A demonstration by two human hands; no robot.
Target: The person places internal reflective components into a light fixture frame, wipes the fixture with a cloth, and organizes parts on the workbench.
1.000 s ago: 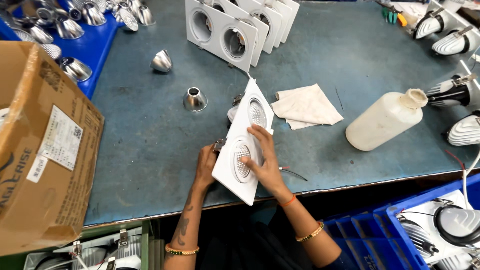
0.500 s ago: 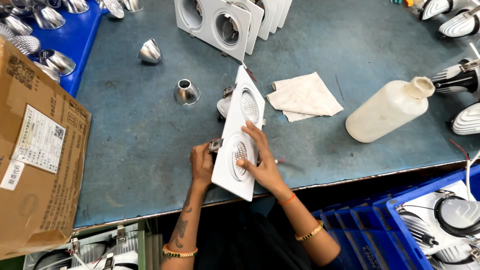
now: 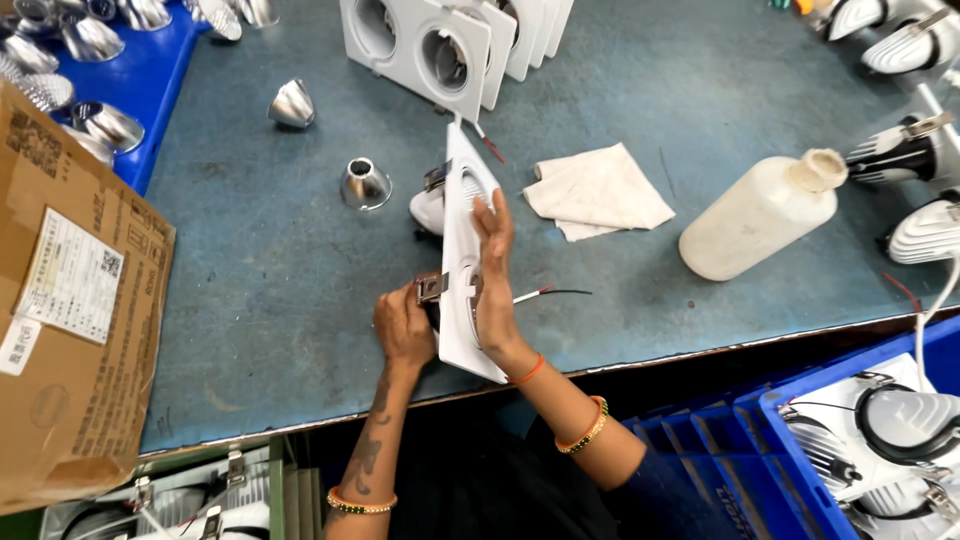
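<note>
Overhead, scuffed grey-blue workbench (image 3: 250, 290).

Both forearms are bare, no sleeves visible. Left hand (image 3: 403, 328): dark tattoo markings along the forearm behind it, orange-and-gold bangle further back. Right hand (image 3: 494, 272): thin orange band at the wrist, gold-and-orange bangle further up the forearm.

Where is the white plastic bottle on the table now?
In the head view, the white plastic bottle lies tilted on the right part of the blue-grey table, just right of the folded cloth and left of the white lamp housings.
</note>
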